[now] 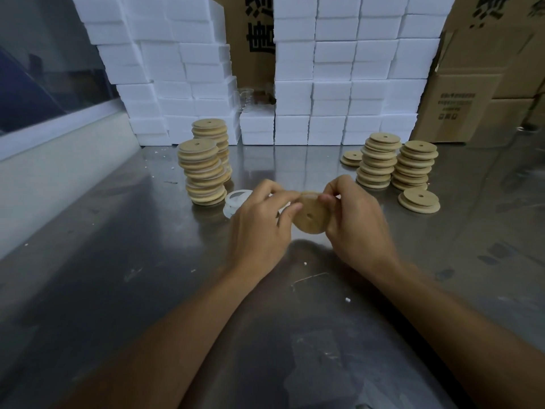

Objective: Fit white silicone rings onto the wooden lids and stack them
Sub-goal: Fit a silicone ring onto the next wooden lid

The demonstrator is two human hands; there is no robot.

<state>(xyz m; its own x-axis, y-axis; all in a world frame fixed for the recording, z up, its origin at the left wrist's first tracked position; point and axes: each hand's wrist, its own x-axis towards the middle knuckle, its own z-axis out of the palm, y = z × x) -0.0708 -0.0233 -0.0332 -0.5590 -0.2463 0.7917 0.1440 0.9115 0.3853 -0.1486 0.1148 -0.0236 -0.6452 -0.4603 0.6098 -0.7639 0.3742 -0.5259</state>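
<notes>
Back wall: white foam boxes (333, 84) piled high, with brown cardboard boxes (477, 93) beside and behind them.
Bench: shiny grey metal bench (118, 276) with small white crumbs on it.
Left hand (259, 222): its grip pinches the left edge of the wooden lid (311, 215).
Right hand (356, 222): its grip pinches the top right edge of the same lid.
Wooden lid: held up off the bench between both hands, tilted, with a small hole in the middle.
White silicone rings (236, 202): a little pile on the bench, just left of the left hand.
Left lid stacks (203, 169): two tall stacks, beyond the rings.
Right lid stacks (395, 165): more stacks, past the right hand.
</notes>
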